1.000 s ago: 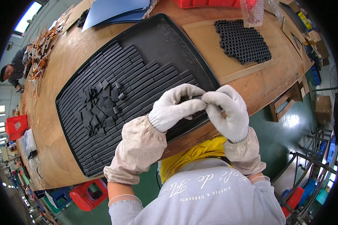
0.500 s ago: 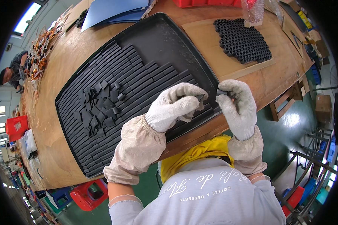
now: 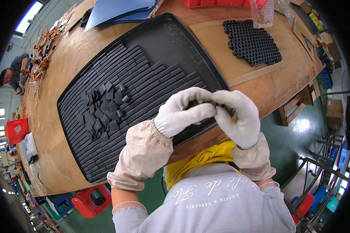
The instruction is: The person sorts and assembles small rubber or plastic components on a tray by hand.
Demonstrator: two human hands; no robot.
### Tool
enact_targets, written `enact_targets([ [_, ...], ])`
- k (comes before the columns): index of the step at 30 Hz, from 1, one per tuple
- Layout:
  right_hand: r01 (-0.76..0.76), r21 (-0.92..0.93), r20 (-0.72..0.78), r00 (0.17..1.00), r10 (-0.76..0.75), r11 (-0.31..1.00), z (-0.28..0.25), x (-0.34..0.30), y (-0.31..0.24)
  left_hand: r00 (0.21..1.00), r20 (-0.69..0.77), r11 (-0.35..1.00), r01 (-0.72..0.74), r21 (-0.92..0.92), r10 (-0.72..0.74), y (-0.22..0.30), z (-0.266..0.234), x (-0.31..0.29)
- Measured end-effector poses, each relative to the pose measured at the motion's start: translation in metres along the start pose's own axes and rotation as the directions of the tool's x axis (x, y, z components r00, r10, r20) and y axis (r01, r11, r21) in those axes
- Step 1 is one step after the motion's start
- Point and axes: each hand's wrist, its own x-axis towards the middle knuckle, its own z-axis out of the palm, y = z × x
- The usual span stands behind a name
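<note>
Pinching a small, mostly hidden dark piece (image 3: 220, 105) with gloved left hand (image 3: 177, 114) and right hand (image 3: 242, 120), close together; wearing grey shirt (image 3: 206, 217) bearing upside-down white lettering (image 3: 212, 188).

A hand could pass over the black tray's (image 3: 173, 42) bare far end, inside its raised rim. Left hand (image 3: 181, 112) and right hand (image 3: 240, 118) block its near right corner; heaped black pieces (image 3: 105, 110) obstruct the left part.
</note>
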Motion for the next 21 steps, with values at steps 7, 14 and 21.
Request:
enact_targets([
  [7,-0.426,0.305,0.073,0.902,0.425,0.852,-0.003,-0.005,-0.005,0.999,-0.042,1.0,-0.027,0.005,0.028,0.001,0.0,-0.003],
  [14,-0.445,0.622,0.198,0.885,0.421,0.644,-0.01,-0.006,-0.006,0.999,0.038,0.927,0.024,-0.375,-0.01,-0.003,-0.007,-0.001],
  [21,-0.471,0.53,0.228,0.88,0.416,0.705,-0.005,-0.003,-0.005,0.999,0.049,0.943,0.017,-0.334,-0.001,-0.004,-0.008,-0.001],
])
